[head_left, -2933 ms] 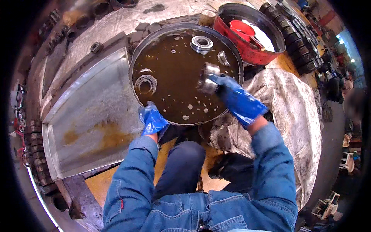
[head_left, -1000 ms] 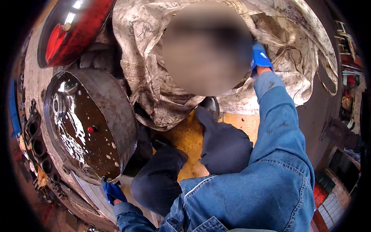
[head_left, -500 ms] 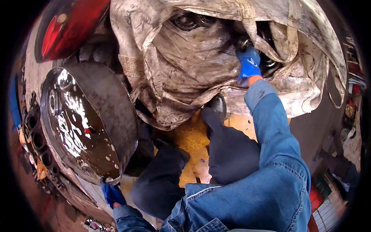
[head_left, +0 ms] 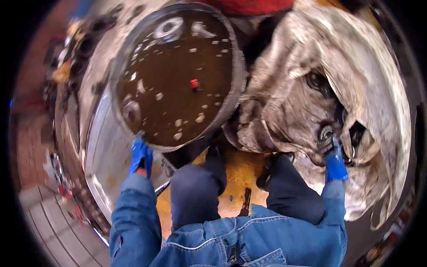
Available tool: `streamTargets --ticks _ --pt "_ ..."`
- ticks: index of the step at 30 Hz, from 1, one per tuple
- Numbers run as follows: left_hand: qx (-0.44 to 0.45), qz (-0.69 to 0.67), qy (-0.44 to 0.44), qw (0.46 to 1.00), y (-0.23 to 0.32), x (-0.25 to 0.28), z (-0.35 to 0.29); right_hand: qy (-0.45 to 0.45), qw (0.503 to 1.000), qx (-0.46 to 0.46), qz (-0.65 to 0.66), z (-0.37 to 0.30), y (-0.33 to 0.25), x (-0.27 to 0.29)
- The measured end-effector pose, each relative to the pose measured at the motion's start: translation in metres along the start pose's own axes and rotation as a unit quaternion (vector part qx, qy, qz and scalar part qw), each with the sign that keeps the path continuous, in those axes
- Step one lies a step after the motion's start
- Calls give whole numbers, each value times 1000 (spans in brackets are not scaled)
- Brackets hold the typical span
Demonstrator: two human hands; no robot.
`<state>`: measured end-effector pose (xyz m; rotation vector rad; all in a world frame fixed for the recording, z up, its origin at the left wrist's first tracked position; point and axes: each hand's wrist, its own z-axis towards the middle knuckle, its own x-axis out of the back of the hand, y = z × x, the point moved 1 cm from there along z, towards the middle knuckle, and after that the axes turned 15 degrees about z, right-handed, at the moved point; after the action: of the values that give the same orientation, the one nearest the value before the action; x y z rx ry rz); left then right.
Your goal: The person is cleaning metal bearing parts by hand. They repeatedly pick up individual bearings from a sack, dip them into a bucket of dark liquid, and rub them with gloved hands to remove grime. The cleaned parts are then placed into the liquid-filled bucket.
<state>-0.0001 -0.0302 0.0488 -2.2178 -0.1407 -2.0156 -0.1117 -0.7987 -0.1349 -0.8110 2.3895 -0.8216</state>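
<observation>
Left hand [head_left: 141, 156], blue glove: fingertips at near-left rim of round tub [head_left: 240, 75]; can't tell if pinching. Right hand [head_left: 335, 163], blue glove: fingertips at metal ring [head_left: 327, 132] in opening of dirty whitish sack [head_left: 284, 58], right of tub; blur, can't tell if gripped. Tub holds brown liquid [head_left: 173, 95], pale ring [head_left: 169, 28] at far side, small red piece [head_left: 194, 83] right of centre. Grey metal tray [head_left: 103, 153] left of tub.

Tub [head_left: 239, 73] between tray [head_left: 109, 149] at left and sack [head_left: 373, 89] at right
</observation>
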Motion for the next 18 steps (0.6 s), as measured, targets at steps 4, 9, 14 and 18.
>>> streamTargets --ticks 4,9,14,18 --pt "254 -366 4 895 -62 -56 3 -142 988 1 -56 -60 -40 -111" --pt "353 -355 13 865 -18 -37 -1 -349 922 26 -167 -150 -74 -314" --pt "486 -441 97 748 -3 -53 7 -528 807 14 -265 -234 -16 -536" --pt "527 -402 83 744 21 -49 19 -506 775 39 -376 -213 67 -643"
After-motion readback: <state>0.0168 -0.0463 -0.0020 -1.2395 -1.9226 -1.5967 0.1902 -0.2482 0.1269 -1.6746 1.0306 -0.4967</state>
